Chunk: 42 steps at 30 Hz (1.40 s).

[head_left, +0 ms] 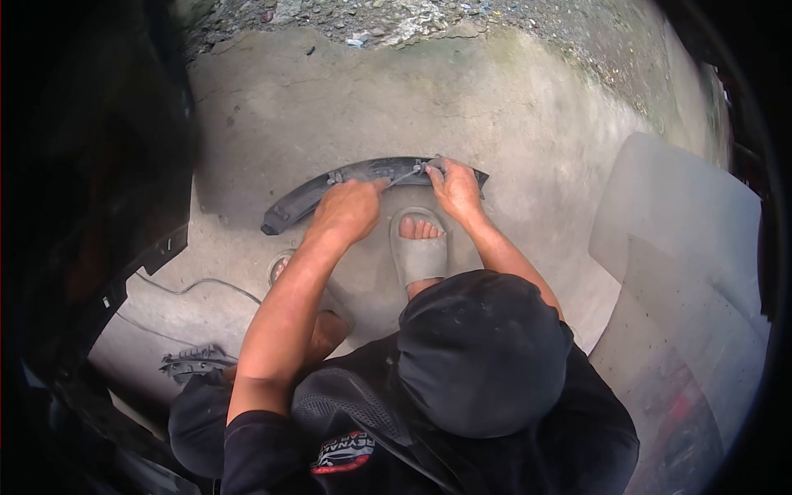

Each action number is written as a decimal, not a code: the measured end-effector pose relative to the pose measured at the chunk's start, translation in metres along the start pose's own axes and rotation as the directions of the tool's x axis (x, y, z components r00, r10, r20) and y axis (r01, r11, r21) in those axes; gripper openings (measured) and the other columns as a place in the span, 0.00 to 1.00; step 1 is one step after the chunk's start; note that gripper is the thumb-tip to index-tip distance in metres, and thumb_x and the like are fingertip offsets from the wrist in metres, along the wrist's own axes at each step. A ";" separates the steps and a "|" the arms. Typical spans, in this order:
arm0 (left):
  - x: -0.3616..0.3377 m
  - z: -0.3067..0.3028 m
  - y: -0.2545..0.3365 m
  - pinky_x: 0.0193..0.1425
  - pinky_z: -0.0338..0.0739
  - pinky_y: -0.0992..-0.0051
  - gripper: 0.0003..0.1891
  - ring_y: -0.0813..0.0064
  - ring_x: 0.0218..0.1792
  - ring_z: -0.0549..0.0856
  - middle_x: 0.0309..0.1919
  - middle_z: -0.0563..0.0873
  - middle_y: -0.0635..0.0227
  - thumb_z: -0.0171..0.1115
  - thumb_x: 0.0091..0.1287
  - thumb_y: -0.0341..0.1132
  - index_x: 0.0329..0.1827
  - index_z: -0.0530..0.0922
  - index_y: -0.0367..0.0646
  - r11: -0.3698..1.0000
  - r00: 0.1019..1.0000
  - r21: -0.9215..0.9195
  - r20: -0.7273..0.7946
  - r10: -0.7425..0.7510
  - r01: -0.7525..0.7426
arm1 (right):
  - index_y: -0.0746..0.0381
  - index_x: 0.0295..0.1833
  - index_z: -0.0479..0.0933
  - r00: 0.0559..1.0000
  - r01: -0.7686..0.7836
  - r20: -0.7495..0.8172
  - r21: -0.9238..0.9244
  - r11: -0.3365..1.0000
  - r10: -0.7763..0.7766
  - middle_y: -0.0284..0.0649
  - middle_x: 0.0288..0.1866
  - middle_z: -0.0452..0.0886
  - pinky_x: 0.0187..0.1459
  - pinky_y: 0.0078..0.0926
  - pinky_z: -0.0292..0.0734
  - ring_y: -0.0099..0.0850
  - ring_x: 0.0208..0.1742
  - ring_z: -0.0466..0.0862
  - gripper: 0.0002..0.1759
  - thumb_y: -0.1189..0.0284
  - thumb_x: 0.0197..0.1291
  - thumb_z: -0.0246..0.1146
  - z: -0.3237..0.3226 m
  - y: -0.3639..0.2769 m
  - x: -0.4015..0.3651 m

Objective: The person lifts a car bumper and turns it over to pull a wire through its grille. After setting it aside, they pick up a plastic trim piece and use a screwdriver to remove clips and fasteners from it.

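A long, curved black plastic trim piece [301, 198], which looks like a car part, lies on the concrete beyond my feet. Small clips show along it. My left hand [351, 208] is closed around a thin metal-shafted tool [404, 176], like a screwdriver, its handle hidden in my fist. The shaft points right, its tip at a small clip [419, 167] near the trim's right end. There my right hand [454, 186] grips the trim's far edge, thumb and fingers beside the clip. Exactly what the fingertips press on is too small to tell.
A sandal [419, 252] is on my foot just below the trim. A cable [206, 282] runs across the concrete at left, near a dark ridged part [196, 360]. Large grey panels [676, 223] lie at right. Gravel [371, 23] borders the far edge.
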<state>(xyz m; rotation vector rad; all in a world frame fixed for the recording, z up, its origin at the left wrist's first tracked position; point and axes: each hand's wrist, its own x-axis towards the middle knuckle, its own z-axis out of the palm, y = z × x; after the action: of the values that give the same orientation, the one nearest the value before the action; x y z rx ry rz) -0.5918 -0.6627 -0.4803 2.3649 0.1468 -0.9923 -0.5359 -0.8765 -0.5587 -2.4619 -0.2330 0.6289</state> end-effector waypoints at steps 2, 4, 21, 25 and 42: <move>0.002 0.004 0.000 0.54 0.79 0.53 0.18 0.47 0.46 0.86 0.41 0.87 0.46 0.51 0.73 0.34 0.63 0.80 0.49 1.000 1.000 0.015 -0.007 0.007 -0.007 | 0.69 0.44 0.81 0.998 0.011 0.059 -0.001 1.000 -0.011 0.60 0.44 0.83 0.51 0.47 0.76 0.57 0.49 0.82 0.15 0.67 0.62 0.63 0.000 0.002 0.003; 0.002 0.002 0.003 0.54 0.79 0.53 0.19 0.47 0.46 0.86 0.41 0.87 0.46 0.51 0.73 0.35 0.64 0.79 0.49 1.000 1.000 0.005 -0.006 -0.002 0.002 | 0.68 0.43 0.81 0.997 0.019 0.072 0.006 1.000 -0.019 0.58 0.43 0.83 0.51 0.48 0.75 0.57 0.49 0.82 0.14 0.67 0.62 0.63 0.000 0.001 0.003; 0.007 -0.002 0.009 0.57 0.79 0.55 0.21 0.49 0.49 0.86 0.45 0.87 0.45 0.48 0.73 0.33 0.67 0.77 0.53 0.997 0.995 -0.024 0.067 -0.072 0.073 | 0.65 0.53 0.76 0.986 0.138 -0.096 0.046 0.989 -0.134 0.53 0.44 0.82 0.53 0.47 0.73 0.53 0.50 0.79 0.14 0.71 0.64 0.59 0.017 -0.001 0.000; 0.010 -0.002 0.007 0.58 0.79 0.55 0.21 0.49 0.50 0.86 0.46 0.87 0.46 0.47 0.74 0.33 0.68 0.77 0.53 0.997 0.994 -0.027 0.080 -0.069 0.072 | 0.66 0.52 0.76 0.986 0.143 -0.080 -0.011 0.990 -0.143 0.54 0.44 0.81 0.53 0.47 0.72 0.53 0.51 0.78 0.14 0.71 0.64 0.59 0.018 0.004 -0.001; 0.022 -0.022 0.014 0.55 0.81 0.57 0.22 0.51 0.48 0.87 0.44 0.87 0.46 0.47 0.71 0.30 0.65 0.79 0.53 0.998 0.991 0.030 0.118 -0.061 0.058 | 0.65 0.50 0.74 0.993 0.089 0.071 0.081 0.993 -0.095 0.57 0.43 0.80 0.52 0.50 0.72 0.57 0.50 0.79 0.12 0.71 0.65 0.58 0.007 0.003 0.015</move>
<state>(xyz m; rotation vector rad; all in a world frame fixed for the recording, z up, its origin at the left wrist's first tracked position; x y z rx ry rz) -0.5579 -0.6650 -0.4770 2.3301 0.1599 -1.1673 -0.5265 -0.8709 -0.5712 -2.3413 -0.3428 0.6782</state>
